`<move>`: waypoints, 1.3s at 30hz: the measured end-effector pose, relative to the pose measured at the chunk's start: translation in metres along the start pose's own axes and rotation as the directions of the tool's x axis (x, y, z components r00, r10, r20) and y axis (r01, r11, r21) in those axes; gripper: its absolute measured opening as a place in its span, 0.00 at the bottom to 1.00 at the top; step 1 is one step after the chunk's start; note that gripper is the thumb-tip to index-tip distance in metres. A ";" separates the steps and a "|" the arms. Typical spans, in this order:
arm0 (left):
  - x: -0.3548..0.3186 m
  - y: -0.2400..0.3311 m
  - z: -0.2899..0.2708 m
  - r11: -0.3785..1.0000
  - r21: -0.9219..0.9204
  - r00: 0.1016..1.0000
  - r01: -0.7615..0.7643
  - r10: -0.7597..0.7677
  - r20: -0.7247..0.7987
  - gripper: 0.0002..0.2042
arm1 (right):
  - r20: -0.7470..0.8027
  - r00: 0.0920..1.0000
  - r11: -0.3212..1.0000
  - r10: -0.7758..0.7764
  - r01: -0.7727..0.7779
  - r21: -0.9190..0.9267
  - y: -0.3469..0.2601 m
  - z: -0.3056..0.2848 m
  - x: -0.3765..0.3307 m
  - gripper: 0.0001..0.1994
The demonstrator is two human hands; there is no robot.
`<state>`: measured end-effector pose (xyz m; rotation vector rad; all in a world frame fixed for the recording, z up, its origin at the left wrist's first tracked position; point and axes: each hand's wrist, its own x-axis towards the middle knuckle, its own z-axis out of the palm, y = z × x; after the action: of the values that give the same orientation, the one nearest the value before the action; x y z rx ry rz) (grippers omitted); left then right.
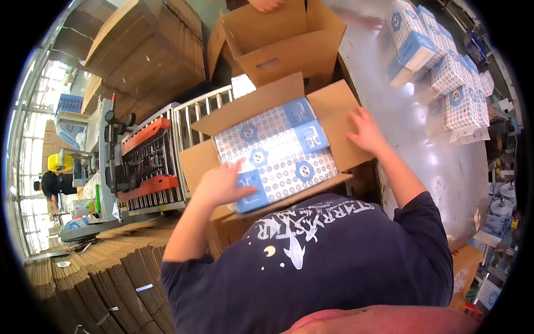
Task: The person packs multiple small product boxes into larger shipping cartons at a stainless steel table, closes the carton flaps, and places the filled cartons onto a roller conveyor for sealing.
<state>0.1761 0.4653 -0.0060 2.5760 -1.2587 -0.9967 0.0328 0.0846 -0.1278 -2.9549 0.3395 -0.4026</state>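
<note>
A shiny metal table [423, 150] carries blue-patterned white packages [445, 72] and, seemingly, the open cardboard carton [334, 106]

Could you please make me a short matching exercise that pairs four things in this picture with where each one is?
Things:
1. left hand
2. right hand
3. loose blue-and-white packs
4. flattened cardboard stack

Places:
A. on the shiny metal table
B. on the right flap of the open carton
C. at lower left, beside the person
D. on a pack at the carton's near edge

Pairs: 1-D, 2-B, 3-A, 4-C
</note>
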 end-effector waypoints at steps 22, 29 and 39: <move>0.001 0.029 0.040 0.966 -0.243 0.915 -0.088 0.175 0.363 0.51 | 0.570 0.606 0.820 -0.555 0.513 0.253 -0.079 -0.018 0.056 0.29; 0.042 -0.024 0.078 0.956 -0.086 0.805 0.280 -0.283 -0.522 0.54 | -0.187 0.958 0.848 -0.219 0.282 0.449 -0.116 -0.052 0.170 0.13; 0.086 -0.141 0.102 0.469 -0.874 0.791 -0.128 -0.483 -0.375 0.32 | 0.472 0.812 0.273 0.344 -0.567 0.777 -0.121 0.052 0.041 0.43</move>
<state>0.2469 0.5128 -0.1809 1.8820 -0.1341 -0.5184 0.1102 0.1966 -0.1473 -1.6538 0.6740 -0.0966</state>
